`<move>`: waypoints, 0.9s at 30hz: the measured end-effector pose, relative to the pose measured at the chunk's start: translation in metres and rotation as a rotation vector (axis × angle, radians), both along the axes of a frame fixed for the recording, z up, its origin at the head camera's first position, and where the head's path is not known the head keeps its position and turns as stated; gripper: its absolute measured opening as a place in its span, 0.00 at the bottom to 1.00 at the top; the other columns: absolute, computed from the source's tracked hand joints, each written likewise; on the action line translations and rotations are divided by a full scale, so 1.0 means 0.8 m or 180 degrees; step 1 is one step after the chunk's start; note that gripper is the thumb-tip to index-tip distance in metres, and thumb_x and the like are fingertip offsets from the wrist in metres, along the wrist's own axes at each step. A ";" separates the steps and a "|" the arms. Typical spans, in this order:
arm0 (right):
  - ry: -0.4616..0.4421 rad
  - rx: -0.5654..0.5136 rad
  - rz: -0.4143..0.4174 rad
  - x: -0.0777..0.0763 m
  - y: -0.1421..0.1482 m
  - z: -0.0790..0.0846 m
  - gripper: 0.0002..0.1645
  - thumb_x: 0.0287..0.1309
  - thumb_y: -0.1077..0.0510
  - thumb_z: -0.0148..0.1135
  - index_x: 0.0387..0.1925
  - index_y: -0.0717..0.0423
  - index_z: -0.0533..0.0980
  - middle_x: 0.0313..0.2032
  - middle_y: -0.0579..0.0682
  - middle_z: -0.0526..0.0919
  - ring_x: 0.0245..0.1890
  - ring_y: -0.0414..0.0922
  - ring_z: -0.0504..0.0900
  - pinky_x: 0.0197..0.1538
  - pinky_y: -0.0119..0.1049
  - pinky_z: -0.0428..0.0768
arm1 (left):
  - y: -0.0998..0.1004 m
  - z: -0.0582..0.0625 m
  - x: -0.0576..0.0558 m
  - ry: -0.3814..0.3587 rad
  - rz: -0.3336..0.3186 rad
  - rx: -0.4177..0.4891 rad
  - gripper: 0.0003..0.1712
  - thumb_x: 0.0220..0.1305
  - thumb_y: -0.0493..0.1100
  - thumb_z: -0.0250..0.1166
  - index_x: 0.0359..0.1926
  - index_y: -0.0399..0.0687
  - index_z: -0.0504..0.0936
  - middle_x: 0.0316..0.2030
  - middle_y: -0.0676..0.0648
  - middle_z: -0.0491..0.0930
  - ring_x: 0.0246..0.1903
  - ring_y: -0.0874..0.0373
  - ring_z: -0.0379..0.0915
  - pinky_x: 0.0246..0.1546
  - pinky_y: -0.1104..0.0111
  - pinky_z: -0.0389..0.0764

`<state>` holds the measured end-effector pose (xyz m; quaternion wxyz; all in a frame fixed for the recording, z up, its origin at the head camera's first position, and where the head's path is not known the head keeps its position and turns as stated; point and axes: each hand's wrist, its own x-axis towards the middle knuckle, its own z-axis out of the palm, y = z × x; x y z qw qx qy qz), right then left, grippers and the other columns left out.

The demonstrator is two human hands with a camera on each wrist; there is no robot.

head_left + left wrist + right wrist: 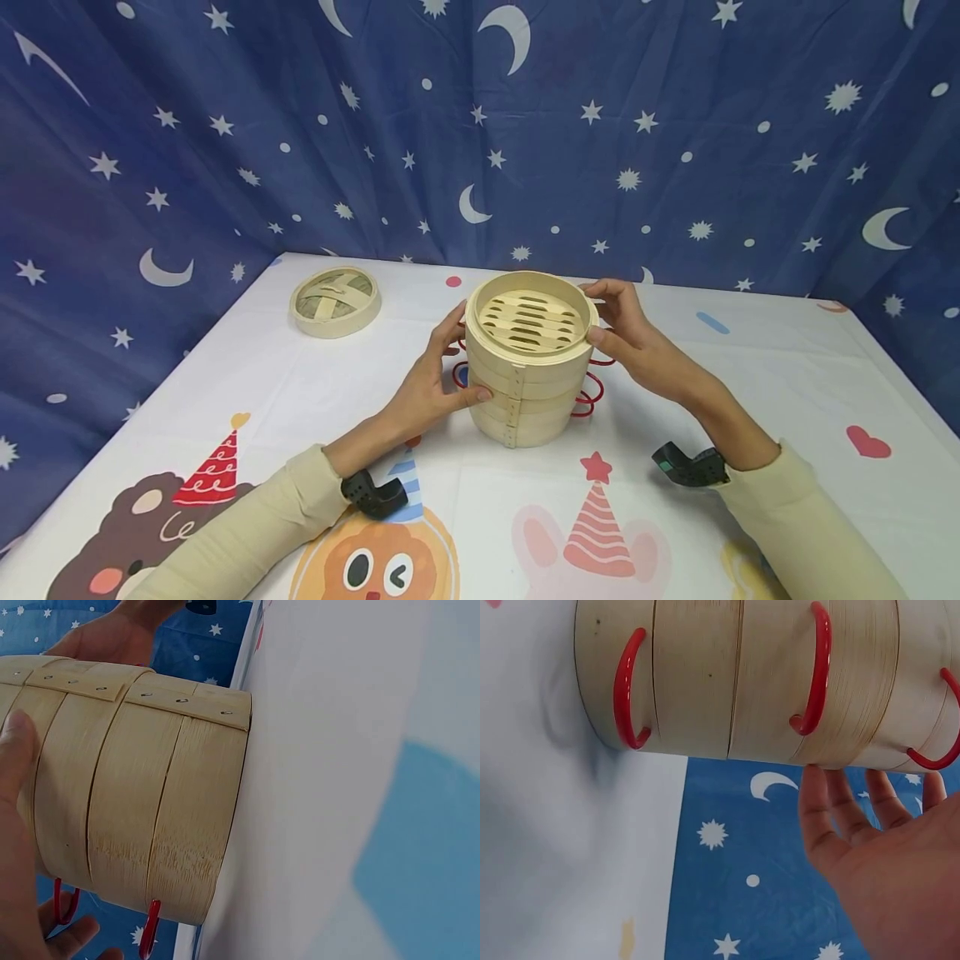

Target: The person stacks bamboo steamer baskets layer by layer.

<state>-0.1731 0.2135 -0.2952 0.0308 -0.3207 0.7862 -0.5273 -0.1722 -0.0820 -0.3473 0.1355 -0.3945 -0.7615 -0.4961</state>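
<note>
A bamboo steamer (528,421) of stacked round tiers stands upright at the middle of the table, its slatted top tier (472,321) uncovered. Red loop handles (822,667) stick out from its sides. My left hand (423,392) holds the left side of the stack, thumb laid across the front and fingers around toward the back. On the other side, my right hand (637,342) grips the top tier near its rim, thumb in front and fingers behind. In the right wrist view those fingertips meet the bamboo wall.
The woven steamer lid (360,323) lies at the back left of the table (247,367), apart from the stack. A white cloth with cartoon animals covers the tabletop. Behind the far edge hangs a blue curtain (375,125) with moons and stars.
</note>
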 end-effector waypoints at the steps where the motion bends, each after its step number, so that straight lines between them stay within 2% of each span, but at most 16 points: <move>1: -0.0001 -0.0006 0.0022 0.000 0.000 0.000 0.27 0.70 0.61 0.46 0.62 0.59 0.46 0.65 0.57 0.52 0.71 0.56 0.46 0.64 0.63 0.55 | 0.001 0.005 0.004 0.0002 -0.0017 0.0017 0.57 0.56 0.71 0.58 0.72 0.44 0.43 0.58 0.34 0.66 0.55 0.42 0.65 0.50 0.43 0.67; 2: -0.0004 -0.0010 0.0040 0.000 0.001 0.000 0.26 0.70 0.62 0.45 0.62 0.59 0.46 0.65 0.57 0.52 0.71 0.57 0.45 0.64 0.63 0.53 | 0.001 0.011 0.009 -0.0004 -0.0035 0.0034 0.57 0.57 0.72 0.57 0.71 0.42 0.43 0.59 0.33 0.66 0.55 0.42 0.64 0.50 0.42 0.67; 7: -0.0086 -0.0054 0.0080 0.001 0.002 0.003 0.26 0.70 0.63 0.44 0.62 0.58 0.46 0.63 0.56 0.53 0.71 0.55 0.43 0.65 0.61 0.51 | 0.002 0.013 0.007 0.0012 -0.0105 0.0035 0.58 0.56 0.72 0.57 0.71 0.43 0.42 0.61 0.33 0.61 0.57 0.40 0.62 0.49 0.42 0.68; 12: -0.0070 -0.0047 0.0074 0.002 0.000 0.005 0.26 0.69 0.63 0.44 0.61 0.60 0.46 0.63 0.58 0.52 0.71 0.56 0.43 0.65 0.62 0.50 | -0.001 0.019 0.004 -0.0035 -0.0141 0.0088 0.60 0.54 0.73 0.58 0.70 0.38 0.42 0.59 0.31 0.62 0.58 0.39 0.61 0.49 0.41 0.68; 18: -0.0080 -0.0048 0.0060 0.002 0.001 0.005 0.26 0.69 0.62 0.45 0.60 0.60 0.45 0.63 0.59 0.52 0.71 0.57 0.42 0.65 0.62 0.50 | -0.011 0.032 -0.004 -0.0062 -0.0132 0.0304 0.61 0.56 0.70 0.60 0.68 0.31 0.42 0.59 0.26 0.62 0.59 0.34 0.59 0.51 0.39 0.65; 23: -0.0110 -0.0028 0.0047 0.001 0.001 0.005 0.27 0.70 0.62 0.46 0.61 0.58 0.46 0.63 0.58 0.53 0.71 0.57 0.45 0.65 0.61 0.52 | -0.030 0.044 -0.016 0.0044 0.0074 0.0419 0.56 0.58 0.62 0.65 0.67 0.31 0.45 0.59 0.24 0.62 0.59 0.32 0.58 0.53 0.39 0.62; 27: -0.0141 0.0029 0.0003 -0.001 0.001 0.005 0.27 0.70 0.60 0.47 0.63 0.56 0.47 0.63 0.55 0.54 0.69 0.55 0.49 0.63 0.61 0.57 | -0.049 0.056 -0.026 0.0103 0.0352 0.0439 0.47 0.59 0.41 0.70 0.67 0.31 0.49 0.59 0.25 0.62 0.60 0.34 0.58 0.54 0.41 0.62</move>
